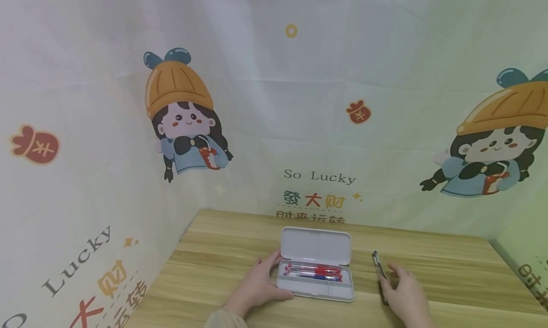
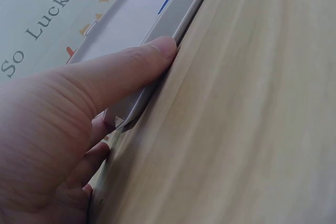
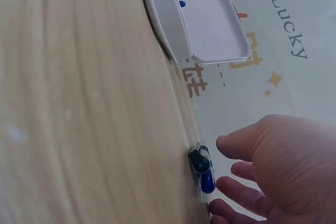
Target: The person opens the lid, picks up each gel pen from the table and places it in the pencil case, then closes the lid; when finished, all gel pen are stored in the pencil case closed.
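A white pencil case [image 1: 314,292] lies with its lid [image 1: 316,246] raised at the back. Red pens [image 1: 314,268] and a blue pen [image 1: 317,276] rest in its rear compartment. My left hand [image 1: 259,283] grips the case's left end; in the left wrist view the thumb [image 2: 139,61] presses its front wall, the other fingers partly hidden behind. My right hand [image 1: 406,294] hovers beside pens [image 1: 379,268] on the table, right of the case. In the right wrist view a black end and a blue end [image 3: 208,179] show, with a gap between them and the loosely bent fingers.
Everything stands on a wood-grain table [image 1: 227,242]. A printed cloth [image 1: 257,128] with cartoon figures and lettering hangs behind it and along the left side. The case's front tray has a short divider [image 1: 328,288] toward the right.
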Demonstrator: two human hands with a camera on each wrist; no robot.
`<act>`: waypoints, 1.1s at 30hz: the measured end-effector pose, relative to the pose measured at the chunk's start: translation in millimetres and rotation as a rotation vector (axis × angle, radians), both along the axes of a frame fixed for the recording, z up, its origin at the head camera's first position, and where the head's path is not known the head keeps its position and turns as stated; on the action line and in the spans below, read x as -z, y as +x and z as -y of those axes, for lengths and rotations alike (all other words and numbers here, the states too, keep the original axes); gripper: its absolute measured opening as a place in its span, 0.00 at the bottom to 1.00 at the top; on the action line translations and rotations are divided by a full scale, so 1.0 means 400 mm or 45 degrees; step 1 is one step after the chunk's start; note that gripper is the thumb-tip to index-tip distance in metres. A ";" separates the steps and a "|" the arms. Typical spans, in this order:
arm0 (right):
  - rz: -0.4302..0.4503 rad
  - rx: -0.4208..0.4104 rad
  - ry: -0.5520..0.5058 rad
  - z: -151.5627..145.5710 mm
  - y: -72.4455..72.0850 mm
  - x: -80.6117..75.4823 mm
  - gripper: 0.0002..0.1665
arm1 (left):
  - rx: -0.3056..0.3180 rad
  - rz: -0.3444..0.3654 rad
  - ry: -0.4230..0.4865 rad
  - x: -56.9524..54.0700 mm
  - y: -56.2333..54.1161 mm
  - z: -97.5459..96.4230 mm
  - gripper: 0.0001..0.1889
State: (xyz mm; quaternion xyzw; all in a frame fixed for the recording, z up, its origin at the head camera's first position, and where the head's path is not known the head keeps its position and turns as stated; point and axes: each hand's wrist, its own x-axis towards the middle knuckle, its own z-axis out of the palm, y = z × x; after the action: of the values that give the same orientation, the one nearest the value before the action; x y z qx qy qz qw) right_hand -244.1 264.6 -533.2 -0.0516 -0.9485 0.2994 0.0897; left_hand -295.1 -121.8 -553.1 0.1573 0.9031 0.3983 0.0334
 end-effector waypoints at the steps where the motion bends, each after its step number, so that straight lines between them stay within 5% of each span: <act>1: 0.005 0.001 0.004 -0.002 0.000 0.001 0.34 | 0.003 -0.002 -0.002 0.000 -0.001 0.000 0.67; 14: 0.067 0.000 0.014 -0.011 0.004 0.009 0.27 | 0.055 -0.055 0.009 -0.002 -0.009 -0.002 0.67; 33: 0.108 0.092 -0.081 0.020 0.011 -0.003 0.21 | 0.028 -0.015 0.006 -0.004 -0.003 0.000 0.67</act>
State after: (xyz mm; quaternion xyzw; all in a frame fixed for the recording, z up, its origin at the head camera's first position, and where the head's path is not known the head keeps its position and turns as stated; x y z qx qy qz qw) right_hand -239.6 256.8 -532.0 -0.1011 -0.9390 0.3234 0.0585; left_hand -296.2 -121.7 -551.3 0.1697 0.9005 0.3990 0.0323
